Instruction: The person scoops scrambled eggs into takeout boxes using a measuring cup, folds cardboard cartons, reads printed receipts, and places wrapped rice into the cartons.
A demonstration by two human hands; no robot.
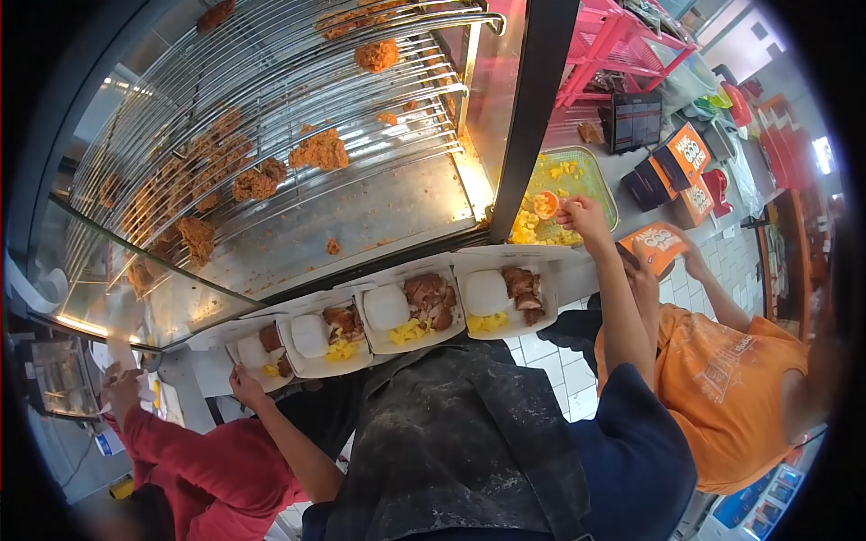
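My right hand (580, 216) is closed around a small orange cup-like scoop (546, 205), held over a green-tinted tray (606, 185) of yellow chopped food (532, 227). At the near left, my left hand (244, 385) grips the edge of the leftmost paper food box (287, 382); its fingertips are partly hidden. Several such open boxes stand in a row along the counter. Among them is the rightmost box (505, 331). Each contains a white mound of rice (487, 292), browned cut meat (523, 293) and a little of the yellow food.
A glass-sided warmer with wire racks (361, 99) and fried chicken (320, 151) stands behind the boxes. At right, a person in orange (722, 388) holds an orange carton (651, 245). A person in red (212, 469) is at left. A tablet (635, 122) stands beyond the tray.
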